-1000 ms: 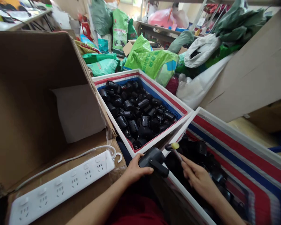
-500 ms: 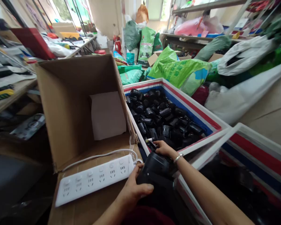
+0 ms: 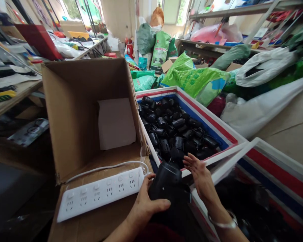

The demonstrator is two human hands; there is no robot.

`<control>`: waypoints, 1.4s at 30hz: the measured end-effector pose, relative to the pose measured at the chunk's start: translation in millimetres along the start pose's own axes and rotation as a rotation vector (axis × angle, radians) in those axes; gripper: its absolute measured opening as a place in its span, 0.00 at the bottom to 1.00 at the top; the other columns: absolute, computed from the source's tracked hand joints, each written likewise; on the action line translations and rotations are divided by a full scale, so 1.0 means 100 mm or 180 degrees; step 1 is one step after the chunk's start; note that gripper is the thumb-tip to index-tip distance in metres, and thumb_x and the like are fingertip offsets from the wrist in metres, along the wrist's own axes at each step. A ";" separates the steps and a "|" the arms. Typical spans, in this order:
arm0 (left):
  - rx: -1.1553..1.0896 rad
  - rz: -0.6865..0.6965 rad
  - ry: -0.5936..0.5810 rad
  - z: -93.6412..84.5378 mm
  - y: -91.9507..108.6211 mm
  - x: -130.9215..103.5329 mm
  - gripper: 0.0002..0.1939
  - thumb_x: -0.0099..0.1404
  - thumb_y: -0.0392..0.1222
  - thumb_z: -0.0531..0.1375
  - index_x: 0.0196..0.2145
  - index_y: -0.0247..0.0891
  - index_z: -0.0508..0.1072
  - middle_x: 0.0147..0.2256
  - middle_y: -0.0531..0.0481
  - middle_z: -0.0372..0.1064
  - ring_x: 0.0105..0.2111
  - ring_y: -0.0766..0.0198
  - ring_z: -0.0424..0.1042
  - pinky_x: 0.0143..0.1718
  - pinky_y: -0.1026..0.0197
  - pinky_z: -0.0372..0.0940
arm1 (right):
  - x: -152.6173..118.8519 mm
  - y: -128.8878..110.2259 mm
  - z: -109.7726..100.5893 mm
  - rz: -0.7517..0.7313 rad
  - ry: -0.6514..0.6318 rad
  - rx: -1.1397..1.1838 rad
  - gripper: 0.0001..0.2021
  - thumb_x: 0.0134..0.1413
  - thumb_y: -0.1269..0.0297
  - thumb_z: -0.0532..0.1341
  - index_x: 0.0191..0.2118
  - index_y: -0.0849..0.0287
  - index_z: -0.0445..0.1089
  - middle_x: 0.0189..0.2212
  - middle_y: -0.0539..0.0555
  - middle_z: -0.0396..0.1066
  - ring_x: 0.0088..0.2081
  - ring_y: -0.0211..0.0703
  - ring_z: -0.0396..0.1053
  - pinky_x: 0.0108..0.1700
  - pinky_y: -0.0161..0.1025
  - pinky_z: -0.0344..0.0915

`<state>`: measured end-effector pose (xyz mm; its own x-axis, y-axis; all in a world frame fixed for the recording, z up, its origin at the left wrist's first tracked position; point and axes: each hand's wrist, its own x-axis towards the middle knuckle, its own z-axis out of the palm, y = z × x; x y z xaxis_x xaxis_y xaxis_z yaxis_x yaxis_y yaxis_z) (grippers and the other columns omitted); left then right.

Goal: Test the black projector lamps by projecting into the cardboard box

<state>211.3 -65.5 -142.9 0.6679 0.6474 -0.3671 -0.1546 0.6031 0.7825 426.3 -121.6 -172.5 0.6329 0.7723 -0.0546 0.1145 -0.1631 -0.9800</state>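
Note:
My left hand [image 3: 148,198] is wrapped round a black plastic device [image 3: 166,178] with a rounded, cylinder-like body; its exact kind I cannot make out. Just right of it, my right hand [image 3: 198,169] is raised with fingers stretched out and nothing in it, a silver bangle at the wrist. Behind both hands lies a striped-lined bin [image 3: 207,104] full of small black cylindrical devices [image 3: 178,122]. To the left, a white power strip [image 3: 101,193] rests on cardboard, close to my left hand's fingers.
An open cardboard box [image 3: 73,134] lies on its side at left, a loose flap of card inside. A second striped bin [image 3: 280,168] with dark contents stands at right. Green sacks [image 3: 194,75] lie behind the first bin. A cluttered table [image 3: 27,87] is far left.
My right hand has let go of a small pale-tipped piece by the black device and moved right, fingers now spread. My left hand keeps its hold, nearly in place.

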 end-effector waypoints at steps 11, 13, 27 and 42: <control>-0.0531 -0.0569 -0.0166 0.12 0.05 -0.10 0.40 0.48 0.44 0.68 0.56 0.45 0.56 0.48 0.43 0.68 0.47 0.47 0.69 0.41 0.52 0.67 | -0.58 -0.49 0.13 -0.1288 -0.0578 -0.0813 0.29 0.61 0.45 0.44 0.64 0.51 0.49 0.66 0.55 0.43 0.65 0.55 0.43 0.64 0.56 0.43; -0.0608 -0.0533 -0.0309 0.10 0.06 -0.09 0.40 0.48 0.43 0.68 0.56 0.42 0.58 0.48 0.41 0.68 0.47 0.45 0.69 0.40 0.51 0.67 | -0.53 -0.50 0.15 -0.1544 -0.0526 -0.0962 0.26 0.63 0.49 0.44 0.63 0.51 0.50 0.66 0.54 0.43 0.65 0.53 0.42 0.64 0.55 0.42; -0.0563 -0.0771 -0.0729 0.01 0.11 -0.03 0.39 0.47 0.40 0.67 0.57 0.41 0.61 0.45 0.41 0.71 0.40 0.47 0.72 0.34 0.53 0.68 | -0.08 -0.71 0.19 -0.0309 -0.1421 -0.0434 0.27 0.63 0.49 0.45 0.57 0.62 0.63 0.48 0.60 0.73 0.48 0.51 0.71 0.52 0.49 0.64; -0.0979 -0.0863 -0.1358 0.07 0.14 -0.09 0.36 0.48 0.37 0.63 0.56 0.33 0.63 0.44 0.40 0.73 0.42 0.49 0.72 0.41 0.54 0.66 | -0.07 -0.80 0.23 0.0470 -0.2003 -0.0450 0.32 0.59 0.42 0.45 0.43 0.63 0.76 0.30 0.54 0.76 0.36 0.47 0.72 0.43 0.42 0.65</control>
<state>207.6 -66.1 -125.0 0.9369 0.2453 -0.2491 -0.0989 0.8695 0.4840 395.1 -99.3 -98.2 0.0863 0.9400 -0.3300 0.1873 -0.3406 -0.9213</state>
